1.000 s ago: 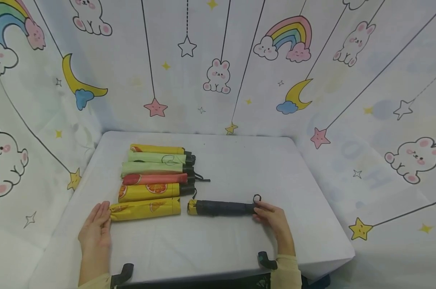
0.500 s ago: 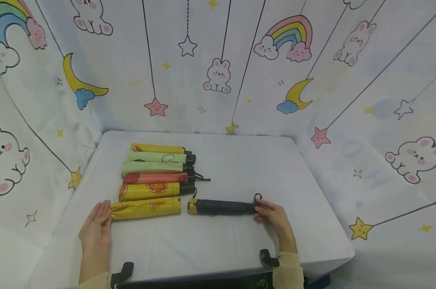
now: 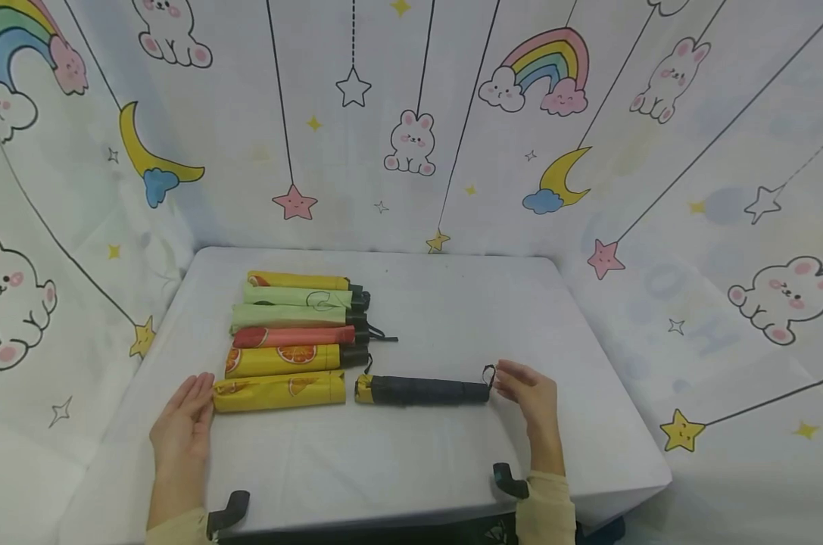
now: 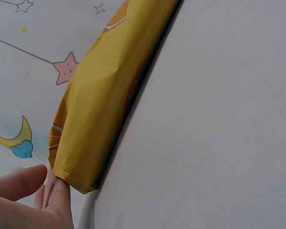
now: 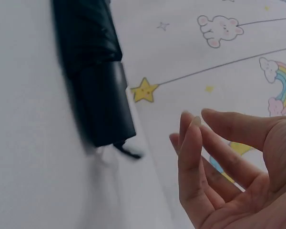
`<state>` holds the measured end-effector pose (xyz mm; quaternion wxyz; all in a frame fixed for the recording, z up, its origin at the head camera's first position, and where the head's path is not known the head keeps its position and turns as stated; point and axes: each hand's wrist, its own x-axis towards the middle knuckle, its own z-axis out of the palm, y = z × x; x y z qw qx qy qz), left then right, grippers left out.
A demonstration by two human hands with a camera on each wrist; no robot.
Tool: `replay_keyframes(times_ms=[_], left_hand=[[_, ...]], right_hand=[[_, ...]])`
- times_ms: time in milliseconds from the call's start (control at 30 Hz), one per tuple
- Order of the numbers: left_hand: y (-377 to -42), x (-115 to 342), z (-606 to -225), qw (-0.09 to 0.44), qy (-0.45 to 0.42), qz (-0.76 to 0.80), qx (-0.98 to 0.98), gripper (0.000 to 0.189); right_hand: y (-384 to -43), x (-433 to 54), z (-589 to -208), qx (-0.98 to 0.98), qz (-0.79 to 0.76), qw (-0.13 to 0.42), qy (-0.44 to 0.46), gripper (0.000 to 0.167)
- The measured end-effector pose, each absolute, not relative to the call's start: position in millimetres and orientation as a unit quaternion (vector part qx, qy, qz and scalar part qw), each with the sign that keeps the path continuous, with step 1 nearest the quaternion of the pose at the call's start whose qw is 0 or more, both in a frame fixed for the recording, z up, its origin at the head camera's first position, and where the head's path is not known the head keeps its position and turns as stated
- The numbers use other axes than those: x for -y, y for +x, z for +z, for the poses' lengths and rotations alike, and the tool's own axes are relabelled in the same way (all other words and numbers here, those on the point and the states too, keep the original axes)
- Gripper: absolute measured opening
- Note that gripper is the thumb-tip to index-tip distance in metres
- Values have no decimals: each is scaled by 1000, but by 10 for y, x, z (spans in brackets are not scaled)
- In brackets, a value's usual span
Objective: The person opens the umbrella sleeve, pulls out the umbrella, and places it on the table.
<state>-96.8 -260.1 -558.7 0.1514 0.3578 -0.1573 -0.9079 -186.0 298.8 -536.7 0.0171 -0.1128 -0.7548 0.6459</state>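
Note:
A yellow umbrella sleeve point(image 3: 279, 391) printed with orange slices lies on the near left of the table. My left hand point(image 3: 182, 431) is at its left end; in the left wrist view the fingers point(image 4: 59, 200) touch that end, with the thumb held apart. To the right of the sleeve, separated by a small gap, a folded dark umbrella point(image 3: 425, 390) lies flat, yellow at its left tip. Its black handle point(image 5: 105, 105) and strap loop point right. My right hand point(image 3: 530, 393) is just beyond the handle, fingers loosely bent, holding nothing.
Several folded umbrellas in fruit-print sleeves lie in a row behind: yellow point(image 3: 282, 362), red point(image 3: 309, 336), green point(image 3: 302, 315) and others, handles to the right. White cloth covers the table point(image 3: 452, 310). A printed curtain point(image 3: 350, 151) surrounds the table's back and sides.
My right hand has let go of the umbrella's handle end and drawn slightly away to the right. The yellow sleeve has shifted slightly right, and the left hand has barely moved.

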Motion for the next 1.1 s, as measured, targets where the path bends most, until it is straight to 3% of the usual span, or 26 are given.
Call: replay_keyframes(times_ms=[267, 667, 1100], left_hand=[[-1003, 2657, -5520, 151, 346, -911, 166, 73], [-1100, 2744, -5442, 145, 320, -919, 181, 76], [-1247, 2727, -5382, 145, 317, -913, 211, 77]], right_hand=[[-1932, -2793, -5211, 774, 628, 13, -72, 34], [-2090, -2379, -5039, 781, 622, -51, -14, 38], [-2239, -1817, -5145, 791, 604, -89, 41, 30]])
